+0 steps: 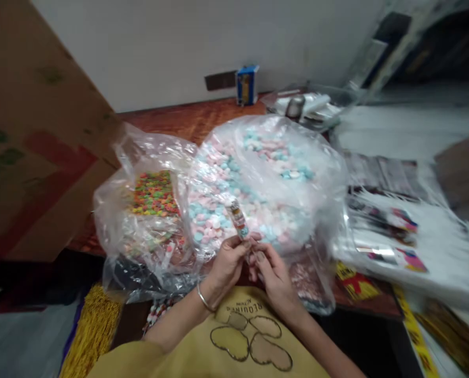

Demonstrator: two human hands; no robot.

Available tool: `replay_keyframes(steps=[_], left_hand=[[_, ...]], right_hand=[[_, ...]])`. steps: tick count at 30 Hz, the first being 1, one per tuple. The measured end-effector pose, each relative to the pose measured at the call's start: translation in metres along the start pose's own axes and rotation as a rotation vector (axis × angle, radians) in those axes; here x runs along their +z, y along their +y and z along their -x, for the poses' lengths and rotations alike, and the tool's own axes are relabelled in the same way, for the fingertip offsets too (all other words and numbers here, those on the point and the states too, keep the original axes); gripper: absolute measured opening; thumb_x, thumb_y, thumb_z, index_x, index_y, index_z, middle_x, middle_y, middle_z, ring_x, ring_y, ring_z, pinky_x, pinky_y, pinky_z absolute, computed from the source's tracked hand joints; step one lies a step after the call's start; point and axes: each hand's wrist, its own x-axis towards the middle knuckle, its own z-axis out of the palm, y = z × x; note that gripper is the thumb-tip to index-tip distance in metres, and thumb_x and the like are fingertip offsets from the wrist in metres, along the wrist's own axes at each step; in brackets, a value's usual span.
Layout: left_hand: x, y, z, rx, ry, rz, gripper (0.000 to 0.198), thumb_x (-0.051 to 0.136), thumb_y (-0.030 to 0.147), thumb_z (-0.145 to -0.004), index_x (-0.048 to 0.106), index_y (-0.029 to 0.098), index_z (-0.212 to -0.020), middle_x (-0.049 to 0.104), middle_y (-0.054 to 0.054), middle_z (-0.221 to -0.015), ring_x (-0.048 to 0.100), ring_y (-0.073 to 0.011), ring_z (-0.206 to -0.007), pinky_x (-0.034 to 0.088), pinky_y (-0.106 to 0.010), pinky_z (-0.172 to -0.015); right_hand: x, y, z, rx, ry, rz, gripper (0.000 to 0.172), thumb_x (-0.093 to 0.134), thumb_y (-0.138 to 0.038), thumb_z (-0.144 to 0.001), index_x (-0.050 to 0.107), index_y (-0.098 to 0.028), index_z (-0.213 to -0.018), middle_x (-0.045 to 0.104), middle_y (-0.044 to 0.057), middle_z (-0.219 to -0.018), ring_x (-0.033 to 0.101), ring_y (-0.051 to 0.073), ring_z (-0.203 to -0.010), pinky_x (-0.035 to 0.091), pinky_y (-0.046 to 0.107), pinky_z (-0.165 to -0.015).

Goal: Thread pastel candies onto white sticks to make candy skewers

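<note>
A slim see-through candy tube (238, 218) with a printed label stands up, tilted, from my fingers. My left hand (228, 262), a bangle at its wrist, pinches the lower part between thumb and fingers. At the tube's bottom end, my right hand (271, 270) has its fingers pressed together on it; the exact grip is partly hidden and blurred. Just beyond both hands is a big transparent bag of pink, white and blue candies (253, 168). To its left is another plastic bag (116, 210) with small red, orange and green candies (155, 194).
A tall cardboard sheet or box (53, 142) stands at the left. At the back wall is a small blue box (247, 85). Printed packets (392, 226) lie on white material at the right. Gold fringe (94, 325) hangs at the lower left.
</note>
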Motion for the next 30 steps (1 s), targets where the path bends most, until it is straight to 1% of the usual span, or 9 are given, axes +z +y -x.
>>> replay_keyframes(steps=[5, 10, 12, 15, 19, 22, 25, 28, 30], left_hand=[[-0.013, -0.004, 0.007, -0.107, -0.029, -0.135, 0.039, 0.090, 0.041, -0.069, 0.080, 0.019, -0.100, 0.075, -0.004, -0.075, 0.065, -0.0150, -0.054, 0.056, -0.027, -0.051], [-0.025, -0.007, 0.009, -0.156, -0.158, -0.072, 0.031, 0.097, 0.036, -0.058, 0.075, 0.017, -0.067, 0.076, -0.006, -0.075, 0.065, -0.0139, -0.060, 0.057, -0.026, -0.060], [-0.027, -0.009, 0.010, -0.169, -0.150, -0.067, 0.030, 0.098, 0.032, -0.058, 0.073, 0.017, -0.063, 0.077, -0.006, -0.079, 0.064, -0.0126, -0.060, 0.059, -0.027, -0.065], [-0.027, -0.009, 0.010, -0.126, -0.083, -0.077, 0.030, 0.098, 0.033, -0.057, 0.073, 0.018, -0.066, 0.078, -0.006, -0.086, 0.071, -0.0186, -0.071, 0.062, -0.038, -0.080], [-0.030, -0.005, 0.007, 0.018, -0.018, -0.033, 0.033, 0.100, 0.030, -0.054, 0.072, 0.018, -0.064, 0.075, -0.002, -0.076, 0.075, -0.0229, -0.087, 0.061, -0.042, -0.094], [-0.030, -0.005, 0.007, 0.002, -0.030, -0.004, 0.033, 0.100, 0.030, -0.055, 0.071, 0.017, -0.066, 0.073, 0.000, -0.073, 0.075, -0.0202, -0.082, 0.062, -0.043, -0.094], [-0.024, -0.009, 0.008, -0.071, -0.059, 0.024, 0.034, 0.098, 0.030, -0.059, 0.069, 0.016, -0.069, 0.075, -0.002, -0.076, 0.076, -0.0214, -0.082, 0.062, -0.047, -0.094], [-0.011, -0.022, 0.006, -0.278, -0.178, 0.010, 0.028, 0.093, 0.029, -0.069, 0.070, 0.015, -0.076, 0.079, -0.012, -0.108, 0.076, -0.0299, -0.100, 0.060, -0.053, -0.097], [-0.003, -0.034, 0.002, -0.380, -0.260, -0.015, 0.026, 0.091, 0.028, -0.072, 0.071, 0.014, -0.078, 0.070, -0.017, -0.134, 0.070, -0.0354, -0.117, 0.056, -0.055, -0.102]], right_hand=[[0.006, 0.000, 0.001, 0.126, 0.024, -0.343, 0.037, 0.072, -0.057, -0.086, 0.060, -0.022, -0.093, 0.036, -0.013, -0.058, 0.025, 0.004, -0.041, 0.031, 0.019, -0.041], [0.002, 0.002, 0.010, 0.340, -0.185, -0.572, 0.047, 0.079, -0.060, -0.077, 0.052, -0.022, -0.078, 0.037, -0.015, -0.055, 0.015, 0.002, -0.037, 0.029, 0.018, -0.037], [-0.001, 0.002, 0.016, 0.292, -0.212, -0.397, 0.046, 0.069, -0.065, -0.084, 0.052, -0.023, -0.077, 0.036, -0.014, -0.053, 0.021, 0.003, -0.036, 0.034, 0.020, -0.039], [-0.013, -0.002, 0.030, 0.048, -0.074, 0.165, 0.037, 0.056, -0.053, -0.096, 0.061, -0.022, -0.077, 0.051, -0.007, -0.056, 0.047, 0.011, -0.044, 0.046, 0.026, -0.051], [-0.057, -0.009, 0.062, -0.089, 0.258, 0.512, 0.020, 0.059, -0.035, -0.094, 0.068, -0.022, -0.081, 0.066, 0.002, -0.074, 0.059, 0.019, -0.070, 0.046, 0.032, -0.070], [-0.102, -0.007, 0.080, -0.133, 0.593, 0.677, 0.020, 0.057, -0.036, -0.095, 0.068, -0.020, -0.093, 0.068, 0.006, -0.086, 0.059, 0.021, -0.077, 0.044, 0.034, -0.075], [-0.138, 0.000, 0.084, -0.088, 0.814, 1.145, 0.024, 0.055, -0.035, -0.094, 0.071, -0.018, -0.097, 0.070, 0.012, -0.098, 0.063, 0.025, -0.084, 0.044, 0.033, -0.072], [-0.148, 0.006, 0.079, -0.116, 0.865, 1.305, 0.028, 0.053, -0.034, -0.095, 0.073, -0.017, -0.103, 0.071, 0.014, -0.100, 0.066, 0.025, -0.084, 0.047, 0.033, -0.069], [-0.140, 0.009, 0.076, -0.249, 0.776, 1.223, 0.028, 0.050, -0.034, -0.099, 0.073, -0.018, -0.104, 0.074, 0.012, -0.099, 0.070, 0.024, -0.087, 0.051, 0.033, -0.075]])
